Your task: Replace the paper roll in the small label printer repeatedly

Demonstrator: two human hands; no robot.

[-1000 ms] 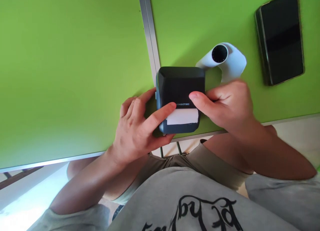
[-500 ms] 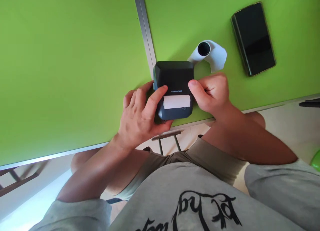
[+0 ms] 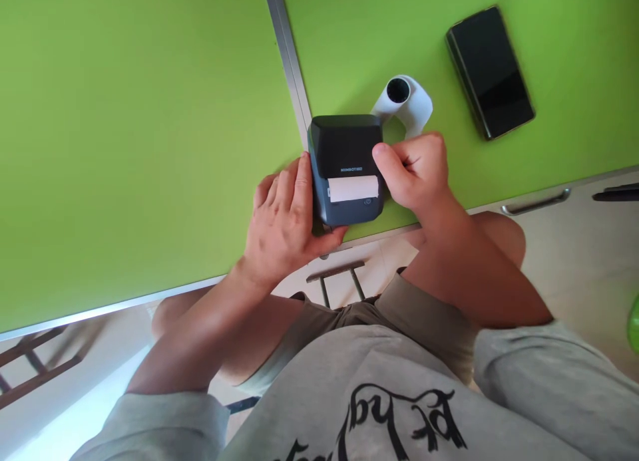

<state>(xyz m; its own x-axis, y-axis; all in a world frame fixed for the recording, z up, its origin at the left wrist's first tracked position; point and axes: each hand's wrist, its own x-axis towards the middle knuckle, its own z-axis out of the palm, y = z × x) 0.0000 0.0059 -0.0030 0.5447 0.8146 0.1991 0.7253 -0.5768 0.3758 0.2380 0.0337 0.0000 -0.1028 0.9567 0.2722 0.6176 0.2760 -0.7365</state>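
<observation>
A dark label printer (image 3: 347, 145) stands on the green table near its front edge, and a strip of white label paper (image 3: 353, 188) sticks out of its slot. My left hand (image 3: 282, 215) grips the printer, its fingers along the left side and its thumb at the front edge. On the opposite side my right hand (image 3: 419, 165) is closed, with the thumb pressed against the printer's right edge and the other fingers curled. Behind the printer lies a white paper roll (image 3: 387, 106) with a dark round core end and a loose curled flap.
A black smartphone-like slab (image 3: 492, 75) lies at the right on the green table (image 3: 150, 115). A metal strip (image 3: 287, 55) runs across the tabletop behind the printer. Below the front edge are a metal handle (image 3: 536, 203) and a dark object (image 3: 616, 193).
My left index finger has moved off the printer's top to its left side. My right thumb stays at the right edge. The view has shifted slightly.
</observation>
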